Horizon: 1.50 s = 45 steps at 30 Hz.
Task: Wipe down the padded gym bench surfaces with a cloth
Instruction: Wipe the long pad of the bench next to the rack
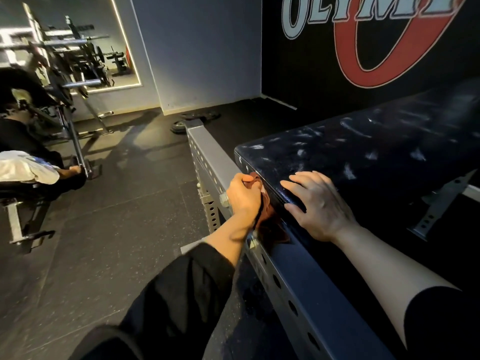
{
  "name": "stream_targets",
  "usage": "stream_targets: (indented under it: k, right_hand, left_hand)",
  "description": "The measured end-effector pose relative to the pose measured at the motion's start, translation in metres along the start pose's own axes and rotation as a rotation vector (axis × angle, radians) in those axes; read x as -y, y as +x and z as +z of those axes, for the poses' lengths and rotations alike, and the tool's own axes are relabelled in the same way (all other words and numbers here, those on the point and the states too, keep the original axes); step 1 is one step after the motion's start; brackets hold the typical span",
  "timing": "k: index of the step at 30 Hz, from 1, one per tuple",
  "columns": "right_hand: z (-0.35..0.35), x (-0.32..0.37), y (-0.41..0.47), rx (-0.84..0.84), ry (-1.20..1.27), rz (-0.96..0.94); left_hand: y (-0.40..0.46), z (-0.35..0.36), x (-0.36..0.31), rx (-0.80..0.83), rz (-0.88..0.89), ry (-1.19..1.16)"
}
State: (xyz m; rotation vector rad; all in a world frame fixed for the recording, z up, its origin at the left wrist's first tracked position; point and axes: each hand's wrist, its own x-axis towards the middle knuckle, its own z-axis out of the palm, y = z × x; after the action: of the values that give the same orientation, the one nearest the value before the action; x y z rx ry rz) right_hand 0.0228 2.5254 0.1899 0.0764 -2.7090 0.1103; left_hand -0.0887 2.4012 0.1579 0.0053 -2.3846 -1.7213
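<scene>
A dark padded bench (363,157) with pale smear marks on its top runs from the middle to the right. My left hand (244,198) grips a reddish-brown cloth (270,227) against the pad's near left side edge. The cloth hangs down between the pad and the grey perforated steel beam (207,157). My right hand (317,203) lies flat on the pad's near corner, fingers straight and spread over the edge.
The steel beam continues toward me at the bottom (311,294). A weight plate (181,124) lies on the black rubber floor behind the beam. Another person (23,162) sits on a machine at the left. A black wall with a red logo (389,48) stands behind the bench.
</scene>
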Motion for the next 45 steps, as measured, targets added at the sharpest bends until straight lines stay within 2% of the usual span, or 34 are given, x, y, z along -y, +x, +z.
stream_targets:
  k: [2,4,6,9,11,17,19,22,26,31,34,39,45]
  right_hand:
    - [-0.002,0.001,0.000,0.009,0.000,0.013]
    - [-0.003,0.003,0.001,0.013,-0.008,0.012]
    - [-0.003,0.004,0.001,0.025,-0.024,0.014]
    - [-0.006,0.008,0.001,0.051,-0.052,0.020]
    - [-0.008,0.010,0.001,0.076,-0.077,0.022]
    - [-0.018,0.018,0.013,0.176,-0.113,0.048]
    - [-0.019,0.021,0.028,0.184,-0.123,0.054]
    - [-0.012,0.025,0.047,0.188,-0.129,0.075]
    - [0.005,0.026,0.050,0.167,-0.123,0.101]
    - [0.004,0.023,0.048,0.074,-0.113,0.082]
    - [0.006,0.022,0.047,0.063,-0.105,0.068]
    - [0.011,0.018,0.049,0.077,-0.085,0.051]
    - [0.013,0.016,0.050,0.080,-0.078,0.035]
  left_hand:
    - [-0.018,0.001,-0.003,0.002,0.039,-0.210]
    - [-0.033,0.003,0.001,0.074,0.055,-0.293]
    - [-0.031,0.004,0.008,0.155,0.050,-0.248]
    - [-0.009,0.002,0.008,0.116,0.001,-0.052]
    - [0.004,-0.005,0.003,0.113,-0.016,-0.001]
    - [0.028,-0.029,-0.025,-0.229,0.102,-0.268]
    - [0.028,-0.021,-0.028,-0.158,0.140,-0.302]
    - [0.010,0.001,-0.019,0.093,0.105,-0.242]
    - [-0.003,0.012,0.008,0.022,0.018,-0.126]
    - [0.024,0.010,-0.002,0.074,-0.136,-0.124]
    - [0.027,0.007,-0.004,0.052,-0.094,-0.104]
    - [0.013,0.005,0.017,0.067,0.100,-0.026]
    - [0.044,0.014,0.010,-0.005,0.069,-0.046]
